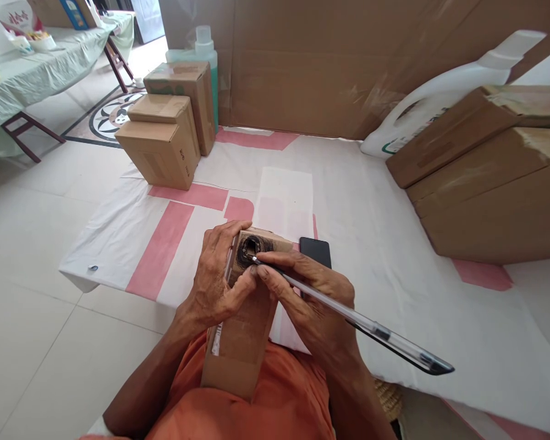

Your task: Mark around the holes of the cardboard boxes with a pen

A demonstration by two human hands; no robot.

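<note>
A narrow brown cardboard box leans from my lap against the table's front edge. Near its upper end is a small hole ringed with dark black scribbling. My left hand is wrapped round the box's left side, its thumb lying across the face just below the hole. In my right hand is a clear-barrelled pen, pinched near its point. The tip meets the lower rim of the hole, and the back end slants down to the right. A dark smartphone lies just behind my right hand.
Several small cardboard boxes stand at the back left before a green-liquid bottle. Larger boxes and a white jug are at the right. A tall cardboard panel closes off the back of the white-covered table.
</note>
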